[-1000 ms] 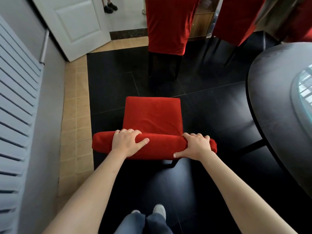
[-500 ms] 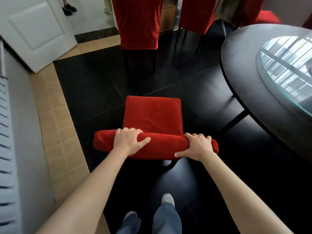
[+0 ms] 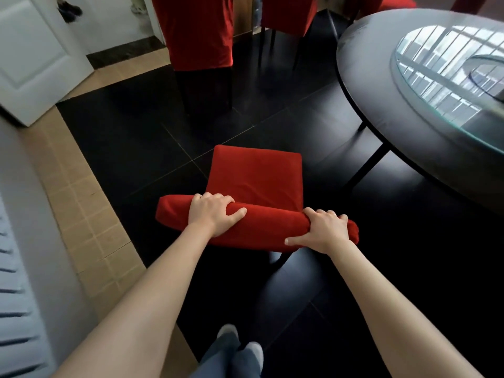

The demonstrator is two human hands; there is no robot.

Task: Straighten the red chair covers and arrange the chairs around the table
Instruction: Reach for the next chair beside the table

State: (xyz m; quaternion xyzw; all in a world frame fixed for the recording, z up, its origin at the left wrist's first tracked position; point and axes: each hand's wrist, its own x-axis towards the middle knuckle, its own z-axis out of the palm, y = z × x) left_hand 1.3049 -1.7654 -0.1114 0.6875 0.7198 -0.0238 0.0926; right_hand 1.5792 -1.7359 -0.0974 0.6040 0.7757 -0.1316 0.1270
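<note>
Hands, left hand (image 3: 215, 215) and right hand (image 3: 323, 231), each grip curled round the chair (image 3: 256, 197) top rail; soft cover probably slips over the stiff frame.

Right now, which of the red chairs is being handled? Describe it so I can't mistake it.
Left of the round black table, on the dark floor tiles, stands a red-covered chair. It is the nearest one, and both hands grip its backrest top, unlike the chairs farther back.

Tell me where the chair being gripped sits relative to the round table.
In the head view the red-covered chair stands centre frame on the black floor, left of the round black table and clear of it, its top rail gripped by the left hand and right hand.
</note>
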